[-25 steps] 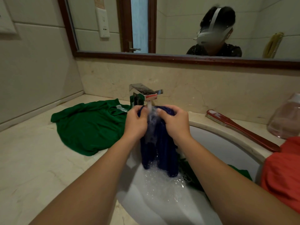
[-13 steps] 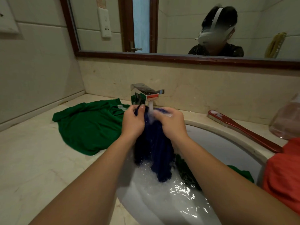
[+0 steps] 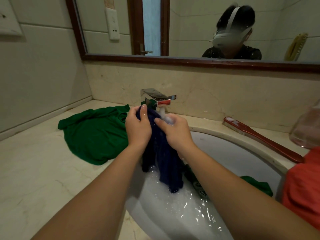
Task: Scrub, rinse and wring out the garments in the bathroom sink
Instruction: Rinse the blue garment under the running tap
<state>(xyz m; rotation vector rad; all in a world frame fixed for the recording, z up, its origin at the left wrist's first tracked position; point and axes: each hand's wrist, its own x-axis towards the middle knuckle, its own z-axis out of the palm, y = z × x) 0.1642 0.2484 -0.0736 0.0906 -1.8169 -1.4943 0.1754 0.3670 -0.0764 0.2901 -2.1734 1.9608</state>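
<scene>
A wet dark blue garment [image 3: 164, 158] hangs over the white sink [image 3: 233, 153], its lower end just above the foamy water. My left hand [image 3: 138, 127] grips its upper left part. My right hand [image 3: 174, 132] grips the upper right part, directly under the running stream of the chrome tap [image 3: 155, 97]. Water splashes on my right fingers. A green garment [image 3: 256, 185] lies in the basin behind my right forearm, partly hidden.
A second green garment [image 3: 97, 134] is spread on the marble counter [image 3: 34, 170] left of the sink. A red scrubbing brush [image 3: 259, 137] lies on the rim at the right. An orange-red cloth [image 3: 304, 191] and a clear container [image 3: 308, 129] sit at the far right.
The blue garment has been drawn upward, so its tail has left the foam. My hands have shifted on the cloth, and the stream now hits my right fingers instead of the fabric between them.
</scene>
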